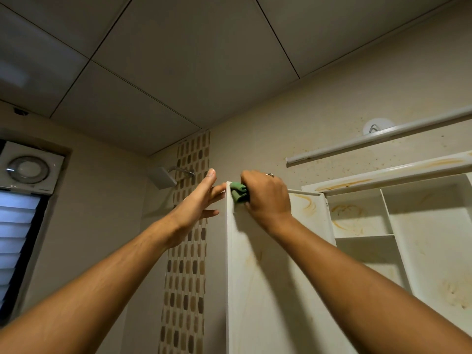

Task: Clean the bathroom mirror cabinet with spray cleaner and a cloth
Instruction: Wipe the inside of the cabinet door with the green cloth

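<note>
Overhead, a panelled ceiling (178,60) meets cream walls (332,98) speckled with brown spots. Lower right hangs the white mirror cabinet (429,238), its shelves and top edge smeared with orange-brown stains. Its open door (258,290) stands edge-on at centre, the inner face streaked faintly too. A strip of brown mosaic tiles (184,290) runs up the corner behind the door, and a louvred window (18,238) sits far left below a round exhaust fan (28,169). A white rod (383,139) crosses the wall above the cabinet; a shower head (163,177) juts out near the tiles. The left grip (199,203), a bare hand with fingers straight, rests against the door's outer side near the top. The right grip (265,195) is curled tight round a green cloth (238,192), pressing it onto the door's top corner.
</note>
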Demonstrator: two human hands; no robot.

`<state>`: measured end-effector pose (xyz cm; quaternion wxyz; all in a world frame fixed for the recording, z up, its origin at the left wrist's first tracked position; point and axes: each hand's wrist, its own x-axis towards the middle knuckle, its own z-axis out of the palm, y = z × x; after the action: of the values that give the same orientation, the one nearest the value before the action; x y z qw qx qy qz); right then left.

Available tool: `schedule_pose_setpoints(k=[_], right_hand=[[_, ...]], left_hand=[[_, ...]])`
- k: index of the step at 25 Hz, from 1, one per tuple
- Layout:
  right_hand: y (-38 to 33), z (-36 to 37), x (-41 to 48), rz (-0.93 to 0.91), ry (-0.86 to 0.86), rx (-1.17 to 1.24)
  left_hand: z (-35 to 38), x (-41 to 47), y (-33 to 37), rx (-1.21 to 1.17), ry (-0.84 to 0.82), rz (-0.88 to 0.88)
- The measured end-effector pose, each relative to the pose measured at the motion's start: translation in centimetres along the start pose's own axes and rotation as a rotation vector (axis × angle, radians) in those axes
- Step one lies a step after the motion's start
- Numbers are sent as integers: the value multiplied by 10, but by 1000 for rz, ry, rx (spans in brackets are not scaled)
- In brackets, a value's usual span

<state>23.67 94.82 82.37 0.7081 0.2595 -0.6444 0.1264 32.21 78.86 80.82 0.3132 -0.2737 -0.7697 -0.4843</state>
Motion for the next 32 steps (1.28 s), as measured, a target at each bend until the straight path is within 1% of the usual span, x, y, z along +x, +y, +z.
schedule_pose_setpoints(k=[2, 3, 4, 6, 8, 9, 10, 11, 12, 14, 15, 16, 17, 18, 19, 20, 21, 22, 23, 24, 25, 26, 27, 28, 30, 31, 32], right_hand=[[9, -1, 3, 125, -35, -36], [4, -1, 3, 173, -41, -12], [-8, -1, 3, 169, -36, 39], [-21, 2, 1, 62, -17, 72], [4, 3, 1, 16, -46, 1], [20, 0, 2, 48, -74, -56], [29, -1, 1, 119, -79, -95], [26, -3, 1, 172, -80, -87], [15, -4, 1, 181, -77, -26], [-8, -4, -4, 82, -106, 99], [-2, -1, -7, 24, -114, 97], [16, -2, -9, 13, -135, 54], [43, -6, -12, 36, -169, -41], [71, -9, -17, 115, -192, -146], [87, -13, -25, 252, -196, -199], [90, -12, -31, 382, -174, -184], [79, -10, -31, 449, -131, -121], [59, -8, -25, 425, -112, -27], [41, -5, -22, 329, -117, 59], [32, 0, -23, 184, -122, 96], [37, 2, -26, 54, -138, 67], [55, -1, -29, -32, -156, 14], [80, -4, -33, -27, -163, -71], [105, -8, -41, 100, -175, -147], [127, -16, -50, 505, -176, -144], [124, -12, -47, 601, -160, -67], [110, -10, -37, 566, -150, 25]], left_hand=[[-1, -1, 0, -4, 7, -6], [-1, -1, 0, -4, 7, -7], [1, -2, 1, -3, 6, -4], [3, -4, 1, 5, -2, 5], [3, -4, 2, 20, -22, 2], [2, -4, 2, 27, -28, 5], [1, -3, 2, 34, -33, 7], [0, -3, 2, 37, -31, 8], [0, -3, 2, 36, -25, 12], [4, -3, -2, 38, -13, 34], [6, -3, -4, 47, -8, 42], [7, -3, -6, 70, -7, 45], [8, -2, -7, 104, -9, 50], [8, -2, -9, 144, -13, 54], [7, -3, -10, 188, -19, 57], [8, -3, -12, 237, -26, 68], [9, -4, -14, 298, -31, 91], [10, -4, -16, 379, -35, 114], [13, -5, -17, 469, -32, 133], [17, -5, -17, 562, -17, 148], [20, -6, -17, 653, 2, 169], [22, -7, -17, 737, 14, 190], [23, -9, -18, 806, 20, 208], [24, -11, -19, 873, 24, 212], [32, -12, -22, 1083, 71, 209], [37, -8, -23, 1211, 119, 210], [41, -3, -23, 1312, 173, 222]])
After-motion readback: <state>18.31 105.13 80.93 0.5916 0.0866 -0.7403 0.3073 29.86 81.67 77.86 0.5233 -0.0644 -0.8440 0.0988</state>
